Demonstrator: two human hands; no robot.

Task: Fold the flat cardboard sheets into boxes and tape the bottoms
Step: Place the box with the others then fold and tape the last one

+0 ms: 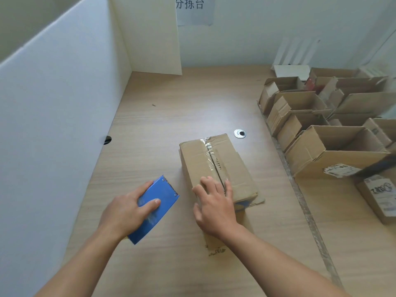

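Left fingers (144,188) gripping blue dispenser (162,190), right fingers (211,185) pressing taped box (198,159)

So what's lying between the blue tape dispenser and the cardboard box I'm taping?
Nothing. In the head view, only a narrow strip of bare wooden table separates the blue tape dispenser from the cardboard box.

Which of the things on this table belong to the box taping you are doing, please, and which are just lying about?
In the job: box under the right hand; tape along its seam; blue tape dispenser held in the left hand.

Lying about: open boxes at the right; metal ring in the table; paper sign at the back.
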